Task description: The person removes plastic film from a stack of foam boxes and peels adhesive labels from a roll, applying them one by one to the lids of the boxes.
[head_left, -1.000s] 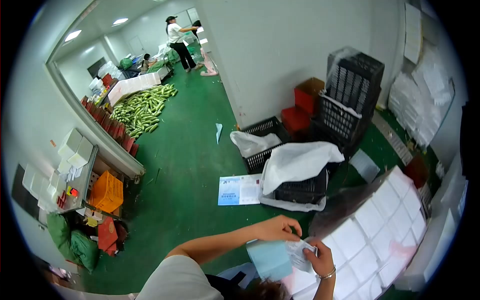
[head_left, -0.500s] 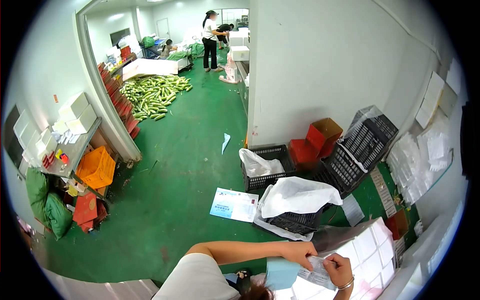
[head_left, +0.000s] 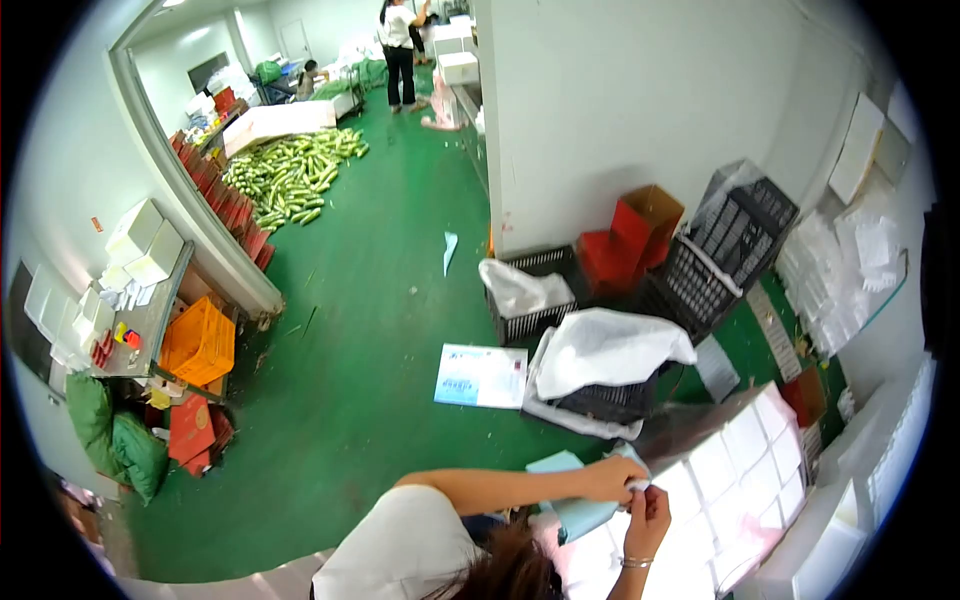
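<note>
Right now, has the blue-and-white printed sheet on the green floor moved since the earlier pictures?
No. Against the wall corner, the printed sheet shows no shift either way; camera movement alone changes its place in view.

Bright light washes out the white boxes point(head_left: 738, 448) within curved black edges.

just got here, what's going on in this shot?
Someone's left hand and right hand meet at a small whitish piece, too blurred to identify. Light-blue material shows beside the left hand, near white blocks. Ahead is a black crate partly covered by white sheeting. Farther off, a person in a white top stands beyond heaped green vegetables.
</note>
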Available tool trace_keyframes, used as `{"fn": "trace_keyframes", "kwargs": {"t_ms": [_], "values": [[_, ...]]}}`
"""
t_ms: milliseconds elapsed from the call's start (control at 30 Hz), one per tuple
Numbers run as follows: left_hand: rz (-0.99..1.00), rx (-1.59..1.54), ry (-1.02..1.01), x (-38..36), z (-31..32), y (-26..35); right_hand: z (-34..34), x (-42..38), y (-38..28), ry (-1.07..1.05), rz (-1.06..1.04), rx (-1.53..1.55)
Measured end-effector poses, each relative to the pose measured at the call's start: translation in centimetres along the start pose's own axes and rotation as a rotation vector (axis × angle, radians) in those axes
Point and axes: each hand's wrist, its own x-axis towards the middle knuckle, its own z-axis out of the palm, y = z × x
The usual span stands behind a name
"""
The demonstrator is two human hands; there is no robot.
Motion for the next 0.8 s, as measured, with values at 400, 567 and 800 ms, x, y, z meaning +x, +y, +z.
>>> {"fn": "trace_keyframes", "kwargs": {"t_ms": [400,567,800], "values": [[-0.401,-0.327,-0.512,2.9,7.2,1.6,-8.3,-5.9,2.1,0.330,-0.006,-0.181],[-0.463,-0.229,-0.647,4.2,15.7,3.3,-14.2,-10.7,4.4,0.472,0.064,-0.089],[-0.308,0.226,-0.992,6.6,26.3,4.6,-22.3,-15.6,9.4,0.570,0.233,0.287]]}}
